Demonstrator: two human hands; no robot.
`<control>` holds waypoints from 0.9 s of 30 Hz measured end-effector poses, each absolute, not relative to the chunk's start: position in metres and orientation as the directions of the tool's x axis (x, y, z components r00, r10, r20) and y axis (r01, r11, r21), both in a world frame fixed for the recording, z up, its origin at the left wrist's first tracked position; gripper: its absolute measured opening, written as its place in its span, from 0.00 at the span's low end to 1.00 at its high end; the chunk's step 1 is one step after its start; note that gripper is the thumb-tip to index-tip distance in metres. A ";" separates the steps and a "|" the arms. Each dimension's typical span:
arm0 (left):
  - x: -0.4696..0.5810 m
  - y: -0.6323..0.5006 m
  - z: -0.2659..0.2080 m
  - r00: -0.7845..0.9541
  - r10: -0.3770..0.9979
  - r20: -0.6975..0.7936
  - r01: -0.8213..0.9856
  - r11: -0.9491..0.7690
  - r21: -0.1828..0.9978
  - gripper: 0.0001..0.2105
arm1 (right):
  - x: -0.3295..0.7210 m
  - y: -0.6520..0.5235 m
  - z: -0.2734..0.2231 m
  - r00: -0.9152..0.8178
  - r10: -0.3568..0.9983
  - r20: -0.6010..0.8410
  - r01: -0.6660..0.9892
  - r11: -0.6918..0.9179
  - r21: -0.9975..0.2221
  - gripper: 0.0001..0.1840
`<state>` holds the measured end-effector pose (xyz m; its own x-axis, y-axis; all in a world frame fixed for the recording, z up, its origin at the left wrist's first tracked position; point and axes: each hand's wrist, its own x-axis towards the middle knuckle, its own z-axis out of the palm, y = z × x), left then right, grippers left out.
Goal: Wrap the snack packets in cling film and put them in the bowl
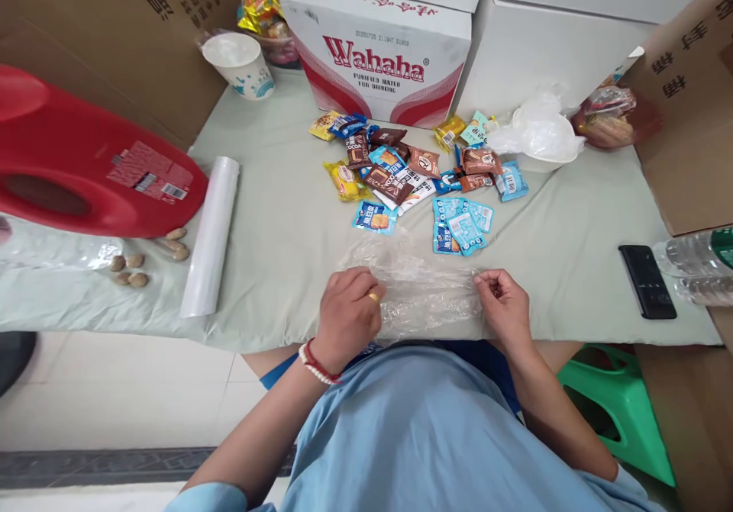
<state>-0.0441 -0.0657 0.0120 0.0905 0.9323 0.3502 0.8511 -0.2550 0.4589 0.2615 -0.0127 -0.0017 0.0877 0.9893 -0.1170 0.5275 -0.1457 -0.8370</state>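
The left hand (pixel 351 306) and right hand (pixel 505 304) have fingers clamped on the plastic (pixel 431 304); pulling too hard could tear it, since it looks thin.

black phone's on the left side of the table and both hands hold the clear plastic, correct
No, the head view shows the black phone on the right side of the table; the left hand and right hand do hold the clear plastic.
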 end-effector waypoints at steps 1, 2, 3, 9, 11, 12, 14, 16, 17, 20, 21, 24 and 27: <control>-0.040 -0.061 0.009 0.129 0.947 0.293 0.863 -0.253 0.437 0.12 | 0.265 -0.010 0.002 0.032 0.993 -0.111 0.582 -0.109 -0.806 0.16; -0.037 -0.056 0.005 0.119 0.961 0.249 0.884 -0.217 0.414 0.13 | 0.269 -0.006 0.006 -0.037 0.994 -0.098 0.640 -0.052 -0.767 0.15; -0.035 -0.051 0.000 0.091 0.971 0.220 0.903 -0.174 0.392 0.13 | 0.271 -0.002 0.011 -0.107 0.991 -0.078 0.685 0.016 -0.728 0.15; -0.025 -0.045 -0.026 0.135 0.965 0.227 0.905 -0.213 0.368 0.17 | 0.233 0.039 0.029 -0.262 0.963 0.059 0.618 0.215 -0.756 0.27; -0.024 -0.047 -0.026 0.148 0.965 0.215 0.912 -0.217 0.348 0.19 | 0.206 0.052 0.023 -0.329 0.944 -0.031 0.586 0.178 -0.791 0.28; -0.024 -0.048 -0.026 0.147 0.970 0.193 0.921 -0.205 0.331 0.20 | 0.195 0.057 0.019 -0.361 0.928 -0.090 0.573 0.144 -0.807 0.24; -0.027 -0.050 -0.025 0.127 0.981 0.145 0.940 -0.166 0.297 0.22 | 0.180 0.063 0.015 -0.375 0.916 -0.145 0.529 0.083 -0.844 0.13; -0.032 -0.051 -0.025 0.097 0.988 0.117 0.948 -0.127 0.293 0.25 | 0.180 0.065 0.018 -0.294 0.952 -0.086 0.454 0.059 -0.889 0.10; -0.034 -0.052 -0.025 0.086 0.990 0.113 0.946 -0.117 0.303 0.26 | 0.185 0.065 0.021 -0.218 0.975 -0.038 0.418 0.058 -0.907 0.11; -0.039 -0.053 -0.026 0.073 0.992 0.107 0.937 -0.105 0.333 0.26 | 0.213 0.061 0.027 0.005 0.999 0.040 0.381 0.035 -0.924 0.15; -0.039 -0.053 -0.026 0.067 0.993 0.101 0.937 -0.098 0.335 0.26 | 0.224 0.060 0.026 0.050 0.998 0.039 0.395 0.016 -0.918 0.16; -0.039 -0.053 -0.023 0.052 0.995 0.085 0.935 -0.079 0.347 0.27 | 0.260 0.058 0.015 0.058 0.997 -0.044 0.533 -0.068 -0.844 0.18; -0.042 -0.052 -0.018 0.047 0.996 0.070 0.923 -0.070 0.377 0.29 | 0.284 0.065 0.009 0.008 0.997 -0.082 0.754 -0.060 -0.654 0.17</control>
<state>-0.0421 -0.0516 -0.0184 0.0468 0.9965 0.0699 0.9235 -0.0698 0.3772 0.2840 0.0650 0.0091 0.0083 0.9966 -0.0822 0.7539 -0.0603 -0.6542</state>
